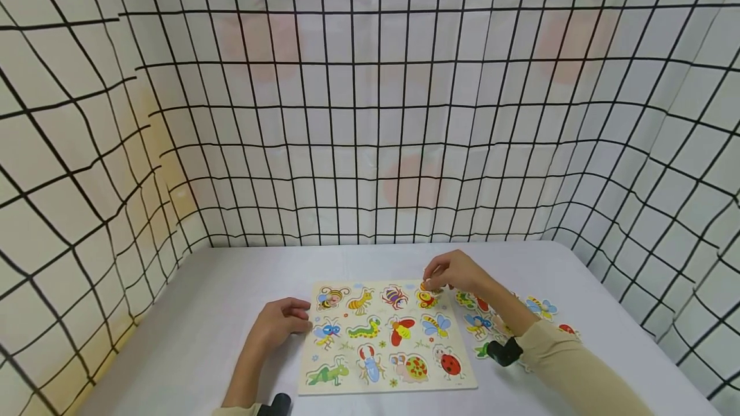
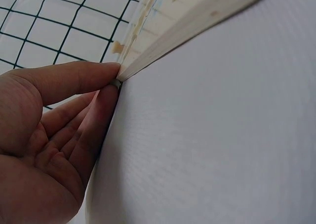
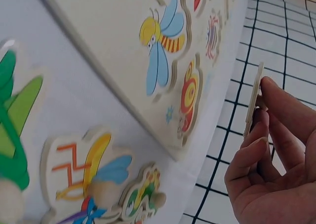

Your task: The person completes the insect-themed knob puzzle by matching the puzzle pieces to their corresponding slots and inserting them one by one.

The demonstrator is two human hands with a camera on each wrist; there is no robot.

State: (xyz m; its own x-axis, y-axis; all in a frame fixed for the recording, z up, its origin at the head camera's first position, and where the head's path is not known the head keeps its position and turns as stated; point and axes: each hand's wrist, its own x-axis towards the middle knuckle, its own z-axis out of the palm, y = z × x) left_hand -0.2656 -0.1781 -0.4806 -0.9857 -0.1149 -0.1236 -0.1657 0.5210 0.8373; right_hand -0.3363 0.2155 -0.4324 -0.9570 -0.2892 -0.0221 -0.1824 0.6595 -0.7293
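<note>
A wooden insect puzzle board (image 1: 341,339) with printed, cut-out recesses lies on the white table. My left hand (image 1: 281,321) is at its left side; in the left wrist view, thumb and forefinger pinch the board's edge (image 2: 163,48). My right hand (image 1: 457,273) is raised over the board's far right corner. Between thumb and fingers it pinches a thin wooden puzzle piece (image 3: 254,100), seen edge-on in the right wrist view, its picture turned away. Right below is the red and yellow butterfly recess (image 1: 427,300). The blue-winged dragonfly recess (image 3: 160,41) lies nearer me.
Right of the board lies a pile of loose knobbed pieces, among them a mosquito (image 1: 478,324), a green caterpillar (image 3: 143,194) and a blue-winged dragonfly (image 1: 541,307). The right forearm passes over part of the pile. A white wall with black grid lines (image 1: 370,146) surrounds the table.
</note>
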